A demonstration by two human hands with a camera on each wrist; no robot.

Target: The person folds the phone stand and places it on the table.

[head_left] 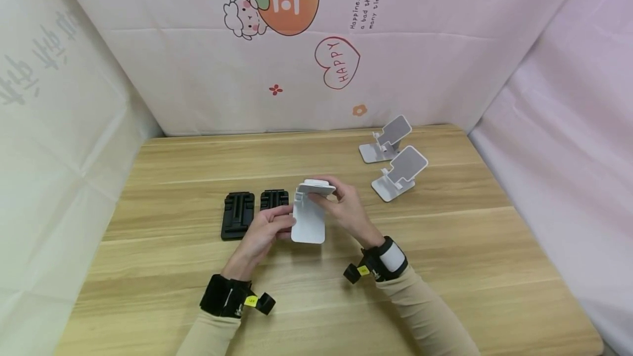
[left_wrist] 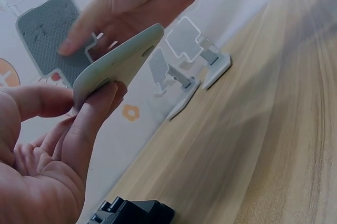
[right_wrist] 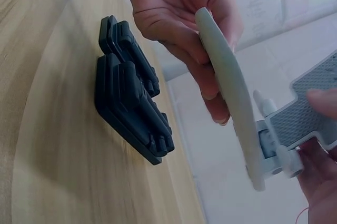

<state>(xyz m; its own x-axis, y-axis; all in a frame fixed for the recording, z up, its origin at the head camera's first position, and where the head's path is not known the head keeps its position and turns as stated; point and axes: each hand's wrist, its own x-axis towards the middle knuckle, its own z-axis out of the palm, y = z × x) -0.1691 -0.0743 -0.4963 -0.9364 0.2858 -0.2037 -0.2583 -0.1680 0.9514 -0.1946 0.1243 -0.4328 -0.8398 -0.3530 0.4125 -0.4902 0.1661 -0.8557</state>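
Observation:
Both hands hold a white folding phone stand (head_left: pixel 309 225) above the middle of the table, its grey-padded plate partly swung out from the base. The left hand (head_left: pixel 262 232) pinches the long edge of the base between thumb and fingers; in the left wrist view the base (left_wrist: pixel 126 58) appears nearly edge-on. At the far end, the right hand (head_left: pixel 346 210) grips the plate, its thumb pressed on the grey pad (left_wrist: pixel 50 34). The hinge (right_wrist: pixel 268 145) between base and plate shows in the right wrist view.
Two black phone stands (head_left: pixel 238 216) (right_wrist: pixel 131 108) lie folded flat beside the left hand. At the back right, two white phone stands (head_left: pixel 407 165) (head_left: pixel 395 129) stand unfolded on the wooden table (head_left: pixel 470 268). Printed white cloth (head_left: pixel 420 59) hangs behind and at both sides.

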